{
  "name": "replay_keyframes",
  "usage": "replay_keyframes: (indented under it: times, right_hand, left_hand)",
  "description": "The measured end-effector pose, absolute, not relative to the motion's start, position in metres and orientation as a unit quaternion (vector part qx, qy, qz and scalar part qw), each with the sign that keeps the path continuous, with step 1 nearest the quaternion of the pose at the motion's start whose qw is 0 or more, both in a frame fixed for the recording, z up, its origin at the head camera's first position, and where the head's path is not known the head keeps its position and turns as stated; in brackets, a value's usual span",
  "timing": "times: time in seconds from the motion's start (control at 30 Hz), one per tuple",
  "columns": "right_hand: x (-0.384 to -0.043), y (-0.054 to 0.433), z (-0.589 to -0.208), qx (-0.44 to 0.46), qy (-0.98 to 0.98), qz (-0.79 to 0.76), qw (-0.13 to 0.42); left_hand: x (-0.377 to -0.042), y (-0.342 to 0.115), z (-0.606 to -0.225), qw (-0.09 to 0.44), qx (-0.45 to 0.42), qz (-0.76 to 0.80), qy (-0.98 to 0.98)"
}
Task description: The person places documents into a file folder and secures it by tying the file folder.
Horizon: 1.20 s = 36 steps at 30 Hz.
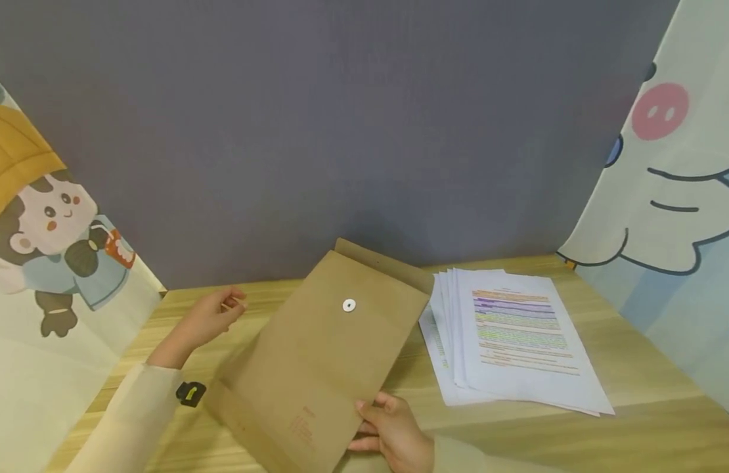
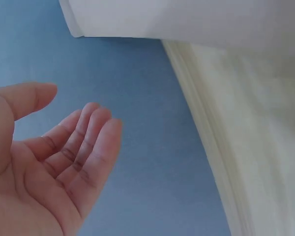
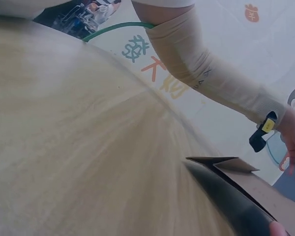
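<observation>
A brown kraft paper document envelope (image 1: pixel 323 348) with a white round button and faint red print is held tilted over the table, its flap folded out at the top. My right hand (image 1: pixel 394 430) pinches its right edge near the lower corner, thumb on the front face. To the envelope's left, my left hand (image 1: pixel 207 318) is raised and apart from it, holding nothing. In the left wrist view the left hand's fingers (image 2: pixel 88 157) are loosely bent, palm showing. The right wrist view shows the envelope (image 3: pixel 236 191) edge-on, with a fingertip at the bottom edge.
A fanned stack of printed sheets (image 1: pixel 524 341) with colored highlighting lies on the wooden table (image 1: pixel 648 394), right of the envelope. A grey panel (image 1: pixel 341 131) stands behind the table. Curtains with cartoon prints (image 1: pixel 63 249) hang at both sides.
</observation>
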State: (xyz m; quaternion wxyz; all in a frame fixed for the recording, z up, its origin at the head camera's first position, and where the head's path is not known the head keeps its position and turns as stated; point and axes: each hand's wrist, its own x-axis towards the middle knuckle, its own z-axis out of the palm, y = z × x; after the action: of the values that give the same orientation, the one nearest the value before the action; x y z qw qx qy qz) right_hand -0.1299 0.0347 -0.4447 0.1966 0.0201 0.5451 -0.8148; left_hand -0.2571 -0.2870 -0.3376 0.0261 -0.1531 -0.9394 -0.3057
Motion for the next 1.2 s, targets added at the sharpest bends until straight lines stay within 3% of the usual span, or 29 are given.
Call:
replay_keyframes:
  times: [0.47, 0.9, 1.2]
  right_hand:
    - [-0.128, 0.042, -0.441, 0.008, 0.512, -0.839, 0.182]
    - [-0.129, 0.041, -0.439, 0.023, 0.508, -0.845, 0.165]
    - [-0.131, 0.042, -0.437, 0.032, 0.513, -0.845, 0.150]
  left_hand:
    - [-0.224, -0.295, -0.345, 0.130, -0.083, -0.287, -0.946]
    - [-0.214, -0.290, -0.373, -0.025, 0.042, -0.576, -0.816]
    - [-0.210, -0.281, -0.385, -0.060, 0.073, -0.630, -0.771]
